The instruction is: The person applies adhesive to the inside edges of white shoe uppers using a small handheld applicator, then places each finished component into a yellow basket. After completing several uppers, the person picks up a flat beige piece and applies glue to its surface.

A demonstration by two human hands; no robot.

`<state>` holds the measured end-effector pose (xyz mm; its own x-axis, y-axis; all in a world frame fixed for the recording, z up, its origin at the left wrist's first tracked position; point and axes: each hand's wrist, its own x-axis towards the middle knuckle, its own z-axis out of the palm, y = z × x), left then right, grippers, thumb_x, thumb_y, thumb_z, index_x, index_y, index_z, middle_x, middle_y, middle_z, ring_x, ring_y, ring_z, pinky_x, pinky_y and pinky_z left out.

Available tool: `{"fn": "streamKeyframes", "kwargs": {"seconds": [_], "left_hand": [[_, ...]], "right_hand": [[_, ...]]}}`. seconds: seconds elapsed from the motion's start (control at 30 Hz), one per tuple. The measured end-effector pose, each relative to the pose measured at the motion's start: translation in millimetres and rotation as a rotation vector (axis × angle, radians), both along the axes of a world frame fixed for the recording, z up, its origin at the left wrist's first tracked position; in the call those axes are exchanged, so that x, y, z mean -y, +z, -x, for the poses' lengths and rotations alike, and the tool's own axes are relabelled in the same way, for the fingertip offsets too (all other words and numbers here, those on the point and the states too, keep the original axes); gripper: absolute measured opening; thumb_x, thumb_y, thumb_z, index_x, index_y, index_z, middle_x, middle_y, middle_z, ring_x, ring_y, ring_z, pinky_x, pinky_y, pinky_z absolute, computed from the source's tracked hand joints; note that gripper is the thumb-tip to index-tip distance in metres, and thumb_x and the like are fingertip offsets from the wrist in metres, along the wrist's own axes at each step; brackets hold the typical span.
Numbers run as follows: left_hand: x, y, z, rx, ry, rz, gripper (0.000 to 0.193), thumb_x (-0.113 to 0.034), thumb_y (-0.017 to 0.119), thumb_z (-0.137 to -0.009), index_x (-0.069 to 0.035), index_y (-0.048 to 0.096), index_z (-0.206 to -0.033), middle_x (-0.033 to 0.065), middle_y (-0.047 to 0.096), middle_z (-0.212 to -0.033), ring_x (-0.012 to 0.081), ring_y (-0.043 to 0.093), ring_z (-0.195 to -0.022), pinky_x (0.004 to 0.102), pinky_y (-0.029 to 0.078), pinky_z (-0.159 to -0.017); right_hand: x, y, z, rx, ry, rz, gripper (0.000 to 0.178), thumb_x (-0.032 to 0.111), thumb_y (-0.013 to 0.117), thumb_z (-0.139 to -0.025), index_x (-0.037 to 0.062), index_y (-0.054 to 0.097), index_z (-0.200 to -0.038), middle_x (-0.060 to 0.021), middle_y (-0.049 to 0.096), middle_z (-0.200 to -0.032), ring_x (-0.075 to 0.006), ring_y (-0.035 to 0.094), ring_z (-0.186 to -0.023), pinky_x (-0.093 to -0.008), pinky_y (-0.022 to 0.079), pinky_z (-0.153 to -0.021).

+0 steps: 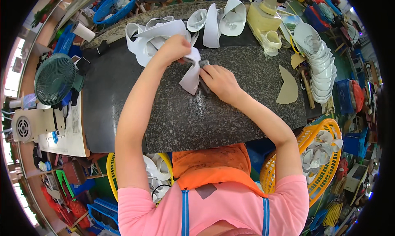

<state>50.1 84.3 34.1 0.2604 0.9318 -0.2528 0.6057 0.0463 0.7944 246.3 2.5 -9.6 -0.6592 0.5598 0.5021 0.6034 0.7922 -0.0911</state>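
My left hand (pixel 175 49) is closed on the upper end of a white curved piece (pixel 191 80), which looks like a shoe upper. The piece is bent, and its lower flap hangs over the speckled dark stone slab (pixel 177 125). Beside it, my right hand (pixel 222 83) has its fingers bent over a dark grey block (pixel 204 63), close against the piece's right edge. The fingers hide most of the block. Just beyond my left hand lies a heap of similar white pieces (pixel 160 30), some nested together.
More white pieces (pixel 212 26) stand at the slab's far edge, near a yellowish glue-crusted container (pixel 263 20). Stacked white pieces (pixel 319 63) line the right, by a beige cutout (pixel 288 86). Yellow baskets (pixel 325 127) flank me; a green fan (pixel 55 79) stands left.
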Motion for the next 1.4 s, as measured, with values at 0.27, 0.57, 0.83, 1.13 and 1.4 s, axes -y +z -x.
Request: {"fn": "streamKeyframes", "kwargs": {"seconds": [0.27, 0.57, 0.83, 1.13, 1.4], "left_hand": [[85, 58, 55, 0.246, 0.317, -0.369, 0.042, 0.003, 0.058, -0.071, 0.001, 0.059, -0.113, 0.0100, 0.062, -0.092, 0.0166, 0.059, -0.083, 0.0263, 0.046, -0.073], [165, 18, 5, -0.518, -0.102, -1.266, 0.017, -0.008, 0.066, -0.069, -0.006, 0.064, -0.086, 0.0061, 0.058, -0.085, 0.0243, 0.055, -0.082, 0.0375, 0.043, -0.071], [198, -54, 31, -0.558, -0.204, -1.255, 0.020, -0.012, 0.060, -0.067, -0.007, 0.062, -0.086, 0.0054, 0.055, -0.090, 0.0221, 0.052, -0.083, 0.0365, 0.043, -0.073], [194, -54, 31, -0.577, -0.218, -1.264, 0.013, -0.012, 0.060, -0.065, -0.008, 0.055, -0.076, 0.0050, 0.053, -0.087, 0.0200, 0.051, -0.083, 0.0335, 0.042, -0.074], [194, -56, 30, -0.569, -0.218, -1.230, 0.012, -0.012, 0.060, -0.061, -0.008, 0.054, -0.072, 0.0052, 0.051, -0.084, 0.0198, 0.051, -0.079, 0.0333, 0.042, -0.073]], "right_hand": [[-34, 37, -107, -0.502, -0.506, -0.097, 0.026, 0.010, 0.054, -0.083, 0.0077, 0.059, -0.109, -0.0140, 0.062, -0.096, -0.0335, 0.059, -0.085, -0.0404, 0.047, -0.073], [-140, 11, -226, -0.180, -0.688, 0.208, 0.021, 0.022, 0.060, -0.080, 0.0063, 0.067, -0.094, -0.0189, 0.064, -0.091, -0.0355, 0.060, -0.088, -0.0411, 0.047, -0.076], [-73, 34, -188, -0.096, -0.881, -0.090, 0.023, 0.011, 0.050, -0.085, 0.0023, 0.058, -0.105, -0.0151, 0.063, -0.094, -0.0291, 0.063, -0.077, -0.0387, 0.050, -0.066], [3, 66, -38, -0.263, 0.490, 0.780, 0.029, -0.005, 0.066, -0.063, 0.0024, 0.066, -0.092, -0.0099, 0.062, -0.092, -0.0256, 0.061, -0.086, -0.0331, 0.049, -0.076], [7, 45, 14, -0.069, 0.370, 0.465, 0.016, -0.003, 0.061, -0.065, 0.0028, 0.064, -0.080, -0.0097, 0.059, -0.082, -0.0305, 0.059, -0.079, -0.0392, 0.047, -0.068]]}}
